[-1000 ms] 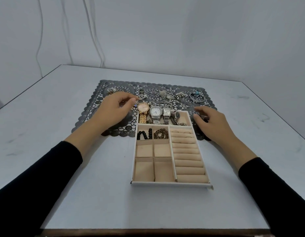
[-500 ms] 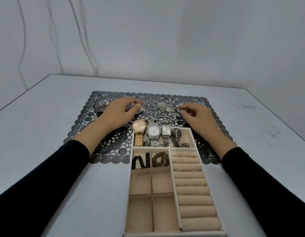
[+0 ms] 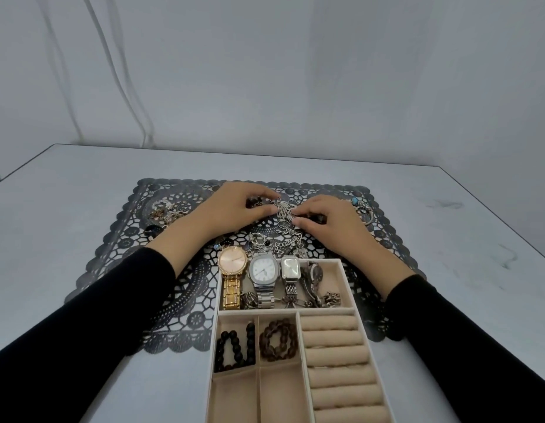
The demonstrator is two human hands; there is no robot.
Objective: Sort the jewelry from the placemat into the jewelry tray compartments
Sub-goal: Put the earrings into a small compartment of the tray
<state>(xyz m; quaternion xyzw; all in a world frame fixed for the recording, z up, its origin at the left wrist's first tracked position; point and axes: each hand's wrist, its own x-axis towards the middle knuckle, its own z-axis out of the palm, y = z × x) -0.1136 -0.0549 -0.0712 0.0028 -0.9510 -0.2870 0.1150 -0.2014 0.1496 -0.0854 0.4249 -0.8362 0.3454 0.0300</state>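
Two sets of fingers (image 3: 259, 192) are curled in on one silver fan-shaped pendant (image 3: 283, 209). It is pinched at its left edge by the thumb and forefinger of the left hand (image 3: 231, 209) and at its right edge by the bent fingertips of the right hand (image 3: 332, 227). Whether the pendant is lifted off the black lace placemat (image 3: 118, 257) cannot be told. Just nearer than the fingertips, a silver chain (image 3: 288, 247) is seen lying loose on the mat. A small heap of jewelry (image 3: 166, 210) is seen beside the left hand, and a turquoise-set piece (image 3: 361, 207) just beyond the right. The beige tray (image 3: 348, 285) is set on the mat's near edge. Its far compartment is filled by a gold watch (image 3: 233, 265) and two silver watches (image 3: 263, 271). A black bead bracelet (image 3: 234, 346) and a brown bead bracelet (image 3: 279, 340) are held in separate small compartments, beside the ring rolls (image 3: 332, 340). All is borne by a grey surface (image 3: 51, 215).
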